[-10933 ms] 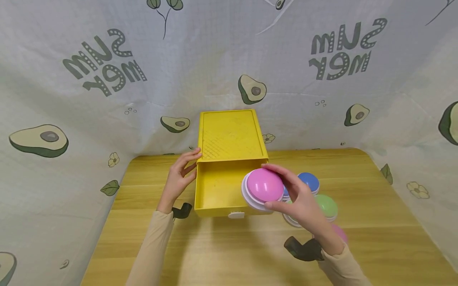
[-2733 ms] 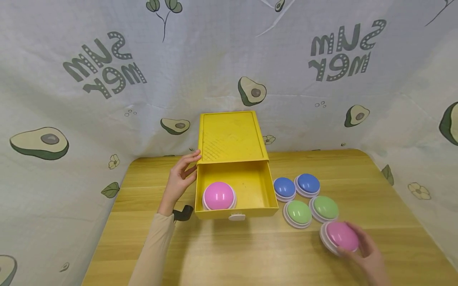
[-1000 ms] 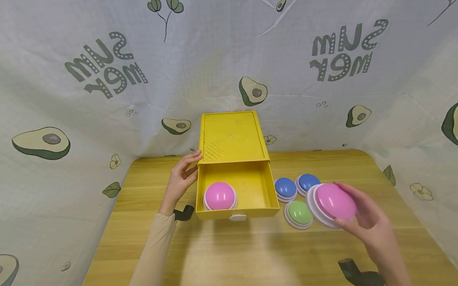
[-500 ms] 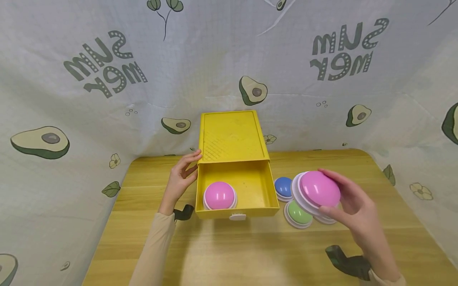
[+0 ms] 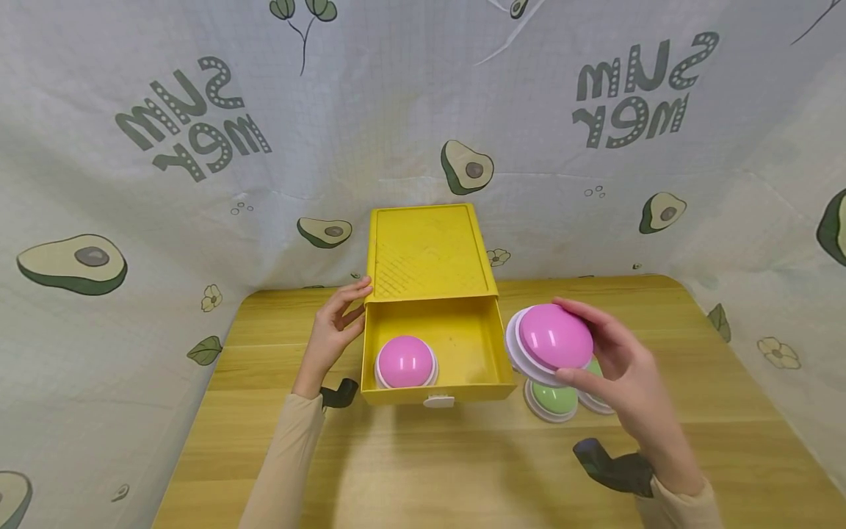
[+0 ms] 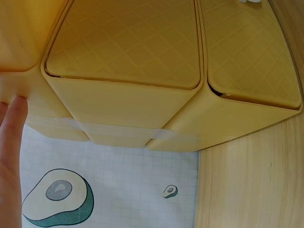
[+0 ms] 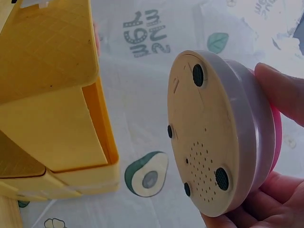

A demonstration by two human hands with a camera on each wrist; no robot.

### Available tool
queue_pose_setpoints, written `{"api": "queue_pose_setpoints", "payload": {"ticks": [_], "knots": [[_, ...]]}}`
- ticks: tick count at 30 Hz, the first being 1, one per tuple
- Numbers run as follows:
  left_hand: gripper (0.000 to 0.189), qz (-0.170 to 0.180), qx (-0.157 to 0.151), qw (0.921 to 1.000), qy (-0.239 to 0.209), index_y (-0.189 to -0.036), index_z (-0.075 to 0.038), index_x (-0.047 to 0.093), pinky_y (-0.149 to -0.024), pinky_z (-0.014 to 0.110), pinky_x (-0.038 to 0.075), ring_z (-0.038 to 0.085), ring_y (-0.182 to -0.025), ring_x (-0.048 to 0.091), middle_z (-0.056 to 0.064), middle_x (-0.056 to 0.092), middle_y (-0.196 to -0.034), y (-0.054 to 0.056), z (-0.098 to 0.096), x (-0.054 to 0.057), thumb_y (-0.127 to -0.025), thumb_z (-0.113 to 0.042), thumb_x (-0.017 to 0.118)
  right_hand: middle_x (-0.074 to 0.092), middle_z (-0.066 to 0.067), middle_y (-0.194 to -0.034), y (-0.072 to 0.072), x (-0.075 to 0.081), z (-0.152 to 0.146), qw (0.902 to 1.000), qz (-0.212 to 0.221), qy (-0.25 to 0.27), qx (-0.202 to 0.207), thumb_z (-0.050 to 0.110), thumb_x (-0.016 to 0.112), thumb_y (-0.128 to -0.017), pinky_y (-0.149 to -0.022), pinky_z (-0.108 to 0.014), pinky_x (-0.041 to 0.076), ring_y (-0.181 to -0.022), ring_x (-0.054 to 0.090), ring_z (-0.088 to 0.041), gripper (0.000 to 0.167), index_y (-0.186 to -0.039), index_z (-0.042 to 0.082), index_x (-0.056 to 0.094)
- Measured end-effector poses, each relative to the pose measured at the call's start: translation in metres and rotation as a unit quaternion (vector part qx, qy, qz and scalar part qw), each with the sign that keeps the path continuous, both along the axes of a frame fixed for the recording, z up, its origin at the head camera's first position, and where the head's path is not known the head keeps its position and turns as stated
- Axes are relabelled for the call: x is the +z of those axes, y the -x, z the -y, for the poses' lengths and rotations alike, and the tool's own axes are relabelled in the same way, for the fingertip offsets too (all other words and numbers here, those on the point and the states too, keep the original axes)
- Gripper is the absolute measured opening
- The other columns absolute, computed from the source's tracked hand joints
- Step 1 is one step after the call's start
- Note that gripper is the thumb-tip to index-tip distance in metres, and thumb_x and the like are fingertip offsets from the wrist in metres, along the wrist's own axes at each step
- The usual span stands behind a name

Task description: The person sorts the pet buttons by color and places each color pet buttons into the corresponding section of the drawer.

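Note:
My right hand (image 5: 624, 371) grips a pink push button (image 5: 555, 336) by its edge, raised just right of the pulled-out yellow drawer (image 5: 465, 345). In the right wrist view the button's white underside (image 7: 204, 118) shows speaker holes and dark rubber feet. My left hand (image 5: 333, 334) rests with extended fingers against the left side of the yellow drawer cabinet (image 5: 429, 250). A finger (image 6: 12, 137) touches the cabinet wall in the left wrist view. A second pink push button (image 5: 405, 360) sits dome up in the drawer's front left corner.
Two green push buttons (image 5: 555, 399) lie on the wooden table (image 5: 423, 470) right of the drawer, partly covered by the held one. The blue buttons there are hidden behind it. More yellow drawers (image 6: 128, 42) are stacked below, and a printed cloth (image 5: 370, 110) hangs behind.
A first pink button went into the drawer. My right hand then picked a second from the table's right side and carried it left and up toward the drawer. My left hand stayed put.

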State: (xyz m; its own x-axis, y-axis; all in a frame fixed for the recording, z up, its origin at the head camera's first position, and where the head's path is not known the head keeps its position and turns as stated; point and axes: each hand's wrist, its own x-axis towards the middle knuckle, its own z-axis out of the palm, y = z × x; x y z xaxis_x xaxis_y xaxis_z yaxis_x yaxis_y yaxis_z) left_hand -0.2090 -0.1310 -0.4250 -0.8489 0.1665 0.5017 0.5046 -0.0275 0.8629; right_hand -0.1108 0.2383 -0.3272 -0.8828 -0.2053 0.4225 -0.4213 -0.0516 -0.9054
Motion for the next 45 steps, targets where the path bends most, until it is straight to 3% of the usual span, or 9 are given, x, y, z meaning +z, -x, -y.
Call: {"api": "queue_pose_setpoints", "payload": {"ticks": [15,29,45], "knots": [[0.041,-0.009,-0.001,0.9999,0.006,-0.123,0.011,0.054,-0.098,0.037,0.045,0.023,-0.130,0.043,0.011,0.048,-0.140,0.001,0.001,-0.001,-0.083,0.019,0.060,0.045,-0.015,-0.139,0.011,0.000,0.024,0.9986,0.016,-0.042,0.025,-0.021,0.068,-0.074,-0.102,-0.021,0.039,-0.123,0.045,-0.022,0.071,-0.138,-0.004,0.044],[0.041,-0.010,-0.003,0.9999,0.002,-0.123,0.012,0.054,-0.098,0.037,0.045,0.023,-0.130,0.044,0.010,0.049,-0.140,0.000,0.001,-0.002,-0.083,0.020,0.059,0.045,-0.013,-0.138,0.020,-0.011,0.046,0.9946,0.019,-0.100,0.019,-0.009,0.074,-0.077,-0.103,-0.020,0.036,-0.124,0.044,-0.018,0.069,-0.138,0.000,0.044],[0.040,-0.008,-0.002,1.0000,0.002,-0.123,0.012,0.053,-0.099,0.037,0.044,0.022,-0.130,0.043,0.010,0.048,-0.140,0.000,0.000,-0.001,-0.084,0.019,0.059,0.046,-0.010,-0.139,0.030,-0.028,0.057,0.9918,0.041,-0.117,0.030,-0.003,0.078,-0.076,-0.105,-0.019,0.034,-0.127,0.043,-0.018,0.070,-0.137,0.003,0.046]]}}
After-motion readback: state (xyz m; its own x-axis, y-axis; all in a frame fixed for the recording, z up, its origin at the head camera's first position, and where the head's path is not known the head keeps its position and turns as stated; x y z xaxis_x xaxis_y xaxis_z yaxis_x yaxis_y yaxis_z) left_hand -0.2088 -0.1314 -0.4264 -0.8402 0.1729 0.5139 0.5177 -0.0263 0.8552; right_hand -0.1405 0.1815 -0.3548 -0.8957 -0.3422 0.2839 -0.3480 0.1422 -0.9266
